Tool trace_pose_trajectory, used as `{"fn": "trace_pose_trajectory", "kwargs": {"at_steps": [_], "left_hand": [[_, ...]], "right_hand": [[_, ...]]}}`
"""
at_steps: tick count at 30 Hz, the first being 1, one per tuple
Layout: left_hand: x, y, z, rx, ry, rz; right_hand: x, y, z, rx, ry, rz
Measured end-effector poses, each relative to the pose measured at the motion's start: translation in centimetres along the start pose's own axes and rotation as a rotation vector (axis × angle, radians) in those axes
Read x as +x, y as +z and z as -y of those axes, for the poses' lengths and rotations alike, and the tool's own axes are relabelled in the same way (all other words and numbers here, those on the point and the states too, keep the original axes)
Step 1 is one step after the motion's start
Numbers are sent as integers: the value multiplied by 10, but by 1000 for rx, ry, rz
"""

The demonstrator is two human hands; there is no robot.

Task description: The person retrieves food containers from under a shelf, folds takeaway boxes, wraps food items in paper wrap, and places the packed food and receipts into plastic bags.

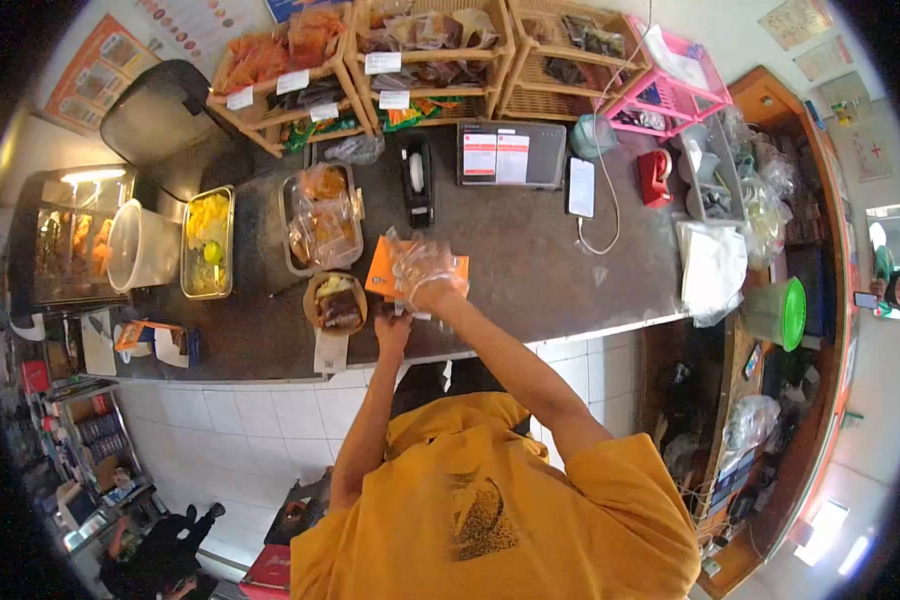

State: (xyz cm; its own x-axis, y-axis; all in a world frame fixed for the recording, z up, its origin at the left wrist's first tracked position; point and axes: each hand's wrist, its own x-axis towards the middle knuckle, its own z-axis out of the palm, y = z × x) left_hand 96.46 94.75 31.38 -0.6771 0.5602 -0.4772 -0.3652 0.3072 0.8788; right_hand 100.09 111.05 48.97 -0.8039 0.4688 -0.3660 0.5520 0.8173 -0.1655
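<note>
An orange box sits on the dark counter in front of me. My right hand wears a clear plastic glove and lies over the middle of the box, its fingers smeared by motion. Below the box's near left corner, my left hand grips its edge, with the fingers partly hidden. Left of this hand is a round paper bowl holding dark food and something pale. A paper slip hangs at the counter edge below the bowl. Behind the bowl stands a clear container of browned food.
A metal tray of yellow food and a white bucket stand left. Along the back are a tablet, a phone on a cable, a red tape dispenser and wicker racks. White bags lie right.
</note>
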Motion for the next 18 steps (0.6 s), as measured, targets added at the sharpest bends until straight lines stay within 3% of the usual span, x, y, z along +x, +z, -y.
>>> {"fn": "trace_pose_trajectory", "kwargs": {"at_steps": [3,5,6,7,9,10,11,12,14,18], "left_hand": [[-9,9,-6,-32,116,-78],[-22,16,-31,83,185,-149],[-7,5,10,-132,98,-71],[-18,12,-11,75,117,-204],[-19,13,-6,150,51,-220],[-18,14,-2,-62,49,-189],[-17,12,0,-30,22,-190],[-18,12,0,-1,-5,-189],[-24,15,-14,-21,-48,-180],[-25,10,3,-42,36,-168]], "right_hand": [[1,-17,-8,41,-36,78],[0,10,-32,188,0,-39],[-7,12,-50,234,32,-77],[-16,12,-71,286,73,-113],[-44,-15,-105,425,181,-135],[-58,-29,-122,496,234,-152],[-75,-22,-142,471,357,-245],[-93,-13,-171,20,151,-285],[-126,11,-229,-419,-50,-360],[-176,15,-258,450,625,-187]]}}
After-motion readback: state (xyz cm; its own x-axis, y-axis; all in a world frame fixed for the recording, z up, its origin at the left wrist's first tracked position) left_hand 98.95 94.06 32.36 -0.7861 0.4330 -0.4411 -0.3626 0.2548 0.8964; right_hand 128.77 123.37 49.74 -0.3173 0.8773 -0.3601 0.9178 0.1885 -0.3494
